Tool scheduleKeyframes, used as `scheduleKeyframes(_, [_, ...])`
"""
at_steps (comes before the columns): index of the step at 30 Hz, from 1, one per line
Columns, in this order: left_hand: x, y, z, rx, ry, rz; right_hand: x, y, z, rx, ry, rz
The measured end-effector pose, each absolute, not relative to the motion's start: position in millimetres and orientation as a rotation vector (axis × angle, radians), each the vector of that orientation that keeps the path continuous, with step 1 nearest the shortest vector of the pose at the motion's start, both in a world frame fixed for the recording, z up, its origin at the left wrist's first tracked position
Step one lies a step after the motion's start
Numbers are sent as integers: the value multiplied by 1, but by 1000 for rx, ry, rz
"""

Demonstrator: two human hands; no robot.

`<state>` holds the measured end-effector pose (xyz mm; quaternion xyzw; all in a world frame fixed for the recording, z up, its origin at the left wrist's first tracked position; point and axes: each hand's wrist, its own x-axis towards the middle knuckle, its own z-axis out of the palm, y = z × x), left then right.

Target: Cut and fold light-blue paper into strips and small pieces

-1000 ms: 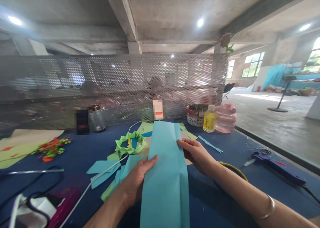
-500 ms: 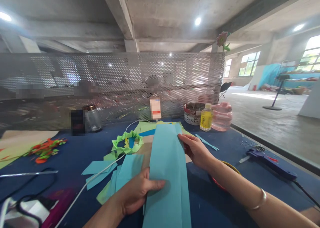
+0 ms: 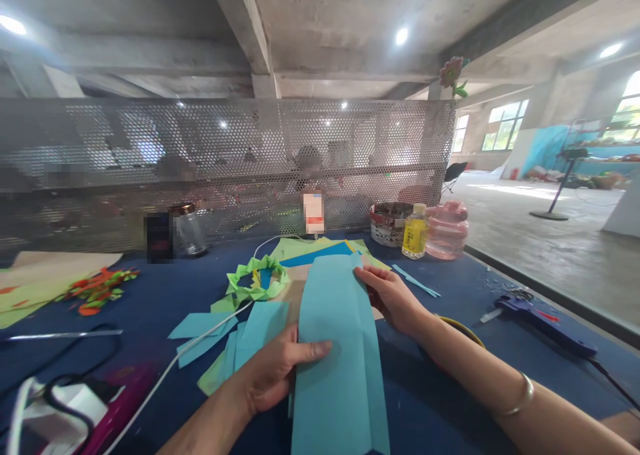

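A long sheet of light blue paper (image 3: 335,322), with a lengthwise fold along its right side, is held up in front of me. My left hand (image 3: 280,368) grips its left edge, thumb on top and fingers hidden behind. Near the upper right corner, my right hand (image 3: 387,292) pinches the folded edge between thumb and fingers. Smaller blue paper pieces (image 3: 263,325) lie on the table left of the sheet. Behind them rests a green folded-paper ring (image 3: 257,278). Thin blue paper strips (image 3: 416,282) lie beyond my right hand.
A blue glue gun (image 3: 547,325) lies at the right. A yellow-labelled bottle (image 3: 415,232), a pink jug (image 3: 447,232) and a round basket (image 3: 387,225) stand at the back right. A white cable (image 3: 175,358) crosses the left side. A perforated metal screen (image 3: 240,148) closes the back.
The sheet's top end has dipped slightly and its lower fold has opened a little wider. Both hands keep their hold. The view has shifted slightly.
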<state>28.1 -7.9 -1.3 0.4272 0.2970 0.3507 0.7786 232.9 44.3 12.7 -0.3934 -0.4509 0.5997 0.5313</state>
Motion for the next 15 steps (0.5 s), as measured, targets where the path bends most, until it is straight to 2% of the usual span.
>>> scheduleKeyframes(10, [31,-11,-3,908,686,752,232,38,19,-928,-1314,1439])
scheduleKeyframes(12, [32,-9,-6,887,713,798,233,41,15,-1034,-1550,1253])
scheduleKeyframes(15, [31,-3,-9,856,755,861,238,50,11,-1253,-1792,785])
